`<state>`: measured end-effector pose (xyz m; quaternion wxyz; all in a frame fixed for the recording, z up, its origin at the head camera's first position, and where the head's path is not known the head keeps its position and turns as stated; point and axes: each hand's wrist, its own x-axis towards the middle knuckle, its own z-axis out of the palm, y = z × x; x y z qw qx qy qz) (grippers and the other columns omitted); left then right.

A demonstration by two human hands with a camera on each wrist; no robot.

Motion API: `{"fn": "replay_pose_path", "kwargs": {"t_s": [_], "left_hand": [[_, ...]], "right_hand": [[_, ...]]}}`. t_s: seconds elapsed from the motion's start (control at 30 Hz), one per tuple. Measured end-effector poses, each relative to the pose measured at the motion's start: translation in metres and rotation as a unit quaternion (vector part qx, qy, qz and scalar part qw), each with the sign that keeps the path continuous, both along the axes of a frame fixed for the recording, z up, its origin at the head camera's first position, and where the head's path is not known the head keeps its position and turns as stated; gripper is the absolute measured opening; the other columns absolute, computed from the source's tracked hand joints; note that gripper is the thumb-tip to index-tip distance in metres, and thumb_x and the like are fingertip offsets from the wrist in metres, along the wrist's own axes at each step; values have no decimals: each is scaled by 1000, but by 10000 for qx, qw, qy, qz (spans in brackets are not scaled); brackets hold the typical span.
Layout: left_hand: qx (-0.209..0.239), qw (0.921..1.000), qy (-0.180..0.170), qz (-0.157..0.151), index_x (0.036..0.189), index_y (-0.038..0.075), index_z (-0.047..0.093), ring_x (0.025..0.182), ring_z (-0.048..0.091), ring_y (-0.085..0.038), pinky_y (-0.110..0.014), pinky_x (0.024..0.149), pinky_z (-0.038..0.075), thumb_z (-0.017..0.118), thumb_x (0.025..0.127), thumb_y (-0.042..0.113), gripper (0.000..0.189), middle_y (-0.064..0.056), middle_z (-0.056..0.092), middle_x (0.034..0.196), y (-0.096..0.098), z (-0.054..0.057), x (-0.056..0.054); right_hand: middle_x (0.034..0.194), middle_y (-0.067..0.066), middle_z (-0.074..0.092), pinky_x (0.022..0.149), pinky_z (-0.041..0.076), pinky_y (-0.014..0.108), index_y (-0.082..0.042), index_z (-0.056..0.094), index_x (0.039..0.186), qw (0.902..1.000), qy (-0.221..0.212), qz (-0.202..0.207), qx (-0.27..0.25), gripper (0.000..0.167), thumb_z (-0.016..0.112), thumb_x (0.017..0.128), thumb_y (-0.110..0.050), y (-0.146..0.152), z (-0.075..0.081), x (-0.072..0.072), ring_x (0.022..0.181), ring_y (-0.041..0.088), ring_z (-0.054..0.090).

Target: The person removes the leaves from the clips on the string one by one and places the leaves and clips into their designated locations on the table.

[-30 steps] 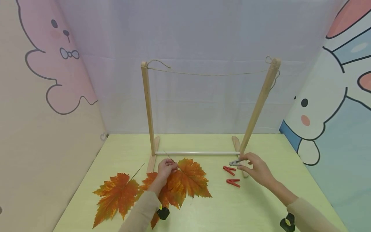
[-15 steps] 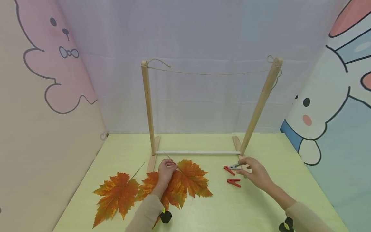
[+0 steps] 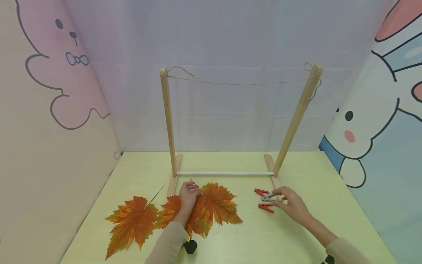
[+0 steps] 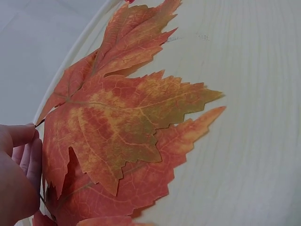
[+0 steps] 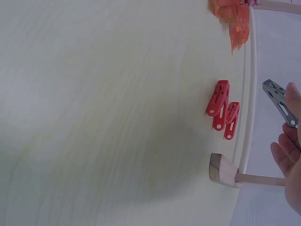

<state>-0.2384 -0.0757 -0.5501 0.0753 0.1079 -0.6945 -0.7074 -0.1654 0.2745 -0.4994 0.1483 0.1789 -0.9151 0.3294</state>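
Observation:
My left hand (image 3: 189, 198) pinches the thin stem of an orange-red artificial maple leaf (image 3: 215, 207), whose blade spreads to the right of the fingers. In the left wrist view, leaves (image 4: 108, 127) overlap beside the fingertips. A further maple leaf (image 3: 133, 223) lies flat at the left, stem pointing away from me. My right hand (image 3: 291, 203) holds a grey clothespin (image 3: 268, 197) between thumb and fingers, its nose toward the left. Close by on the table are two red clothespins, one behind (image 3: 261, 191) and one in front (image 3: 265, 208); the right wrist view shows the red clothespins (image 5: 218, 103) below the hand.
A wooden frame stands at the back, with a left post (image 3: 168, 124), a right post (image 3: 296, 119) and a white crossbar (image 3: 224, 173) low between them. A thin string (image 3: 237, 84) spans the post tops. Printed curtains (image 3: 224, 40) enclose the pale yellow table (image 3: 230, 249).
My right hand has moved slightly down toward me with the grey clothespin, which now hovers between the red ones. The left hand keeps the stem, and its tip has tilted lower.

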Motion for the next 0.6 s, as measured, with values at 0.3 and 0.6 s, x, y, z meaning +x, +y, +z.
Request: {"fn": "replay_pose_path", "kwargs": {"t_s": [0.3,0.6], "left_hand": [[-60,9993,-248,277,106,-10,50,73,63,-22,-29,63,52,67,71,-9,39,-21,59,89,5,0,1],[-852,9934,-496,583,109,-7,55,81,60,-28,-31,66,51,71,71,-2,41,-19,63,89,2,-6,4]], "right_hand": [[89,-1,62,62,50,28,-6,63,93,9999,-127,24,-102,28,77,68,-10,-5,-9,11,78,22,59],[86,-1,63,61,50,30,-6,64,92,9995,-77,180,-243,28,77,67,-11,-11,-22,17,77,19,59]]}}
